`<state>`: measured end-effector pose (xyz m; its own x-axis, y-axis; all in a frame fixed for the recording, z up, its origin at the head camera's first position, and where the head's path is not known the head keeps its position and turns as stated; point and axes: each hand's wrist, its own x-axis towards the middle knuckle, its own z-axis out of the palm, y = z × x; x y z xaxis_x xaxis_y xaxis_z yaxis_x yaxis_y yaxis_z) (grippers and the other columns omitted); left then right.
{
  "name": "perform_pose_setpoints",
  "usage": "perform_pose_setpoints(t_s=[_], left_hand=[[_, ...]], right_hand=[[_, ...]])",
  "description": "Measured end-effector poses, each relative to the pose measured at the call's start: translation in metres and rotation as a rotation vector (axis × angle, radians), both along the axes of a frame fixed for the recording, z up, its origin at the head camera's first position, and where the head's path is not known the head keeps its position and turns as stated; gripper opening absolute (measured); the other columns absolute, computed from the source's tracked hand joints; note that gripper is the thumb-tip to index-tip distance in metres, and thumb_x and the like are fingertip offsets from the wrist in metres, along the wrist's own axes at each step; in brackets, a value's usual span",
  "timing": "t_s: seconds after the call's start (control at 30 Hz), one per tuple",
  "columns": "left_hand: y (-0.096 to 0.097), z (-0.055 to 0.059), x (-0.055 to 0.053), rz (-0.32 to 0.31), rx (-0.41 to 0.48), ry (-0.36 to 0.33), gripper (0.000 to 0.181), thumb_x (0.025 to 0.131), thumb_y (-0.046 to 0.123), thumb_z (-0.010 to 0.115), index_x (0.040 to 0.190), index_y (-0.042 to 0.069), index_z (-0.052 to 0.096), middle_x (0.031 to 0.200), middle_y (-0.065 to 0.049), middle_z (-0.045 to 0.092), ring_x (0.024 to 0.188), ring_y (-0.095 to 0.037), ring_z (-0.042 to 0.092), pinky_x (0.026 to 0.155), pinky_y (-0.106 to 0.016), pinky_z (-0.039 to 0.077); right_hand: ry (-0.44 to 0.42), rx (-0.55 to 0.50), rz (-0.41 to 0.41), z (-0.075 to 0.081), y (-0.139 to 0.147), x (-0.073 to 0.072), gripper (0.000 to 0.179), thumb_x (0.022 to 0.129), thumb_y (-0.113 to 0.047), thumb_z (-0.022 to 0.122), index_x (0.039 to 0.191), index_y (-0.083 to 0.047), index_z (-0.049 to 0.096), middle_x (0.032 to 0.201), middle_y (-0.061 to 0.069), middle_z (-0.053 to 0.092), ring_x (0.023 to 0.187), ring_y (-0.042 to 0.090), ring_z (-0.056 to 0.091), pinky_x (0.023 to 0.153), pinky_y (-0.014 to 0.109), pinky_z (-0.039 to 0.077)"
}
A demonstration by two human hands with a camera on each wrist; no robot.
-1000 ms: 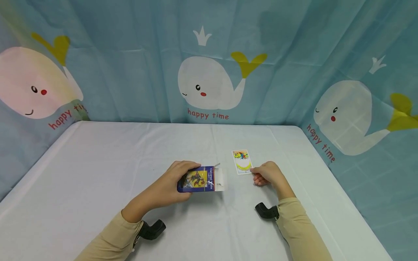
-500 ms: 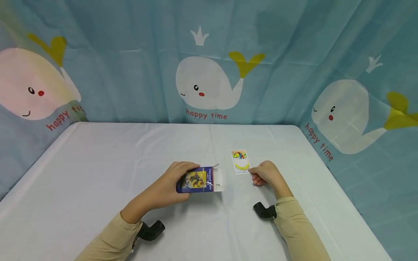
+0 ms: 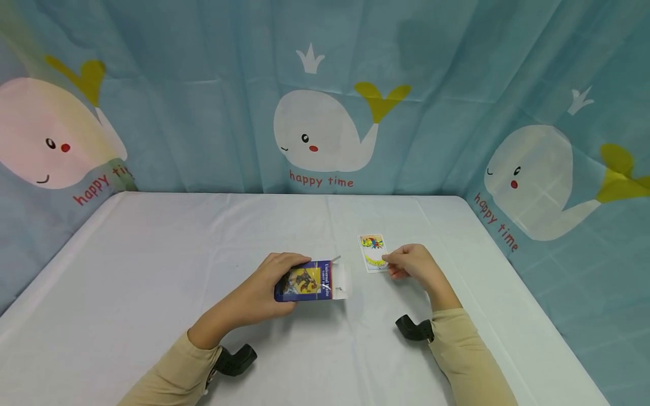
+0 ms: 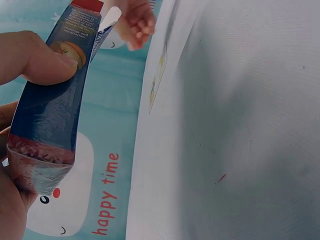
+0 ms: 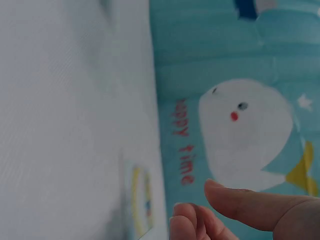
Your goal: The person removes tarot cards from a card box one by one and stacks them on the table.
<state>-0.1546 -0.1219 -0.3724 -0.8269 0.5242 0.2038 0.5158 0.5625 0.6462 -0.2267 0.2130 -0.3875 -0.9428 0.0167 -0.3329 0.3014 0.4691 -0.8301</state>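
Note:
A blue tarot card box with a yellow picture is gripped in my left hand, held above the table. In the left wrist view the thumb presses on the narrow side of the box. The white end flap of the box stands out toward the right. To its right, a single card with yellow and coloured print lies face up. My right hand is over the card's near corner. The right wrist view shows its thumb apart from the bent fingers, with nothing between them.
A white cloth covers the table. Behind it and at both sides hangs a blue curtain printed with whales. Each wrist carries a black camera mount, with beige sleeves behind.
My right hand has risen a little off the card's lower right corner and shifted slightly left. The card stays where it lay. The left hand keeps the box nearly still.

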Motion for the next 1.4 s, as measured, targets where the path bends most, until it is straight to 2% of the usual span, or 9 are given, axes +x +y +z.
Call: perform_pose_setpoints(t_s=[0.17, 0.53, 0.83, 1.07, 1.4], left_hand=[[0.000, -0.001, 0.000, 0.000, -0.001, 0.000, 0.074, 0.077, 0.007, 0.075, 0.145, 0.019, 0.048, 0.145, -0.001, 0.051, 0.128, -0.021, 0.043, 0.097, -0.042, 0.046], [-0.001, -0.001, 0.000, 0.003, -0.004, 0.003, 0.075, 0.077, 0.008, 0.076, 0.146, 0.018, 0.048, 0.145, -0.002, 0.051, 0.127, -0.020, 0.044, 0.096, -0.042, 0.046], [0.000, -0.001, 0.001, 0.010, -0.002, 0.009, 0.076, 0.075, 0.009, 0.078, 0.144, 0.018, 0.049, 0.144, 0.000, 0.051, 0.126, -0.018, 0.044, 0.096, -0.040, 0.046], [0.000, -0.001, 0.002, 0.008, 0.005, 0.014, 0.075, 0.075, 0.009, 0.078, 0.144, 0.018, 0.049, 0.144, 0.000, 0.052, 0.125, -0.017, 0.044, 0.095, -0.038, 0.046], [0.001, 0.001, 0.002, 0.007, 0.005, 0.010, 0.075, 0.075, 0.010, 0.077, 0.145, 0.016, 0.049, 0.145, 0.000, 0.051, 0.127, -0.018, 0.043, 0.095, -0.039, 0.046]], right_hand=[[0.075, -0.016, 0.040, 0.019, -0.015, 0.011, 0.021, 0.089, -0.014, 0.070, 0.097, 0.005, 0.068, 0.090, 0.011, 0.071, 0.070, 0.011, 0.064, 0.068, 0.025, 0.057], [0.132, -0.029, 0.142, 0.036, -0.037, 0.030, 0.017, 0.088, -0.013, 0.073, 0.092, 0.004, 0.071, 0.088, 0.014, 0.071, 0.071, 0.013, 0.066, 0.072, 0.031, 0.059], [0.128, -0.067, 0.178, 0.043, -0.050, 0.042, 0.017, 0.086, -0.013, 0.075, 0.092, 0.002, 0.071, 0.089, 0.012, 0.072, 0.071, 0.015, 0.068, 0.072, 0.033, 0.059], [0.112, -0.092, 0.213, 0.044, -0.057, 0.046, 0.018, 0.085, -0.013, 0.076, 0.092, 0.003, 0.071, 0.091, 0.018, 0.073, 0.070, 0.015, 0.068, 0.078, 0.043, 0.059], [0.107, -0.084, 0.208, 0.043, -0.068, 0.052, 0.020, 0.084, -0.019, 0.078, 0.091, 0.000, 0.074, 0.080, 0.008, 0.073, 0.070, 0.015, 0.068, 0.076, 0.041, 0.060]])
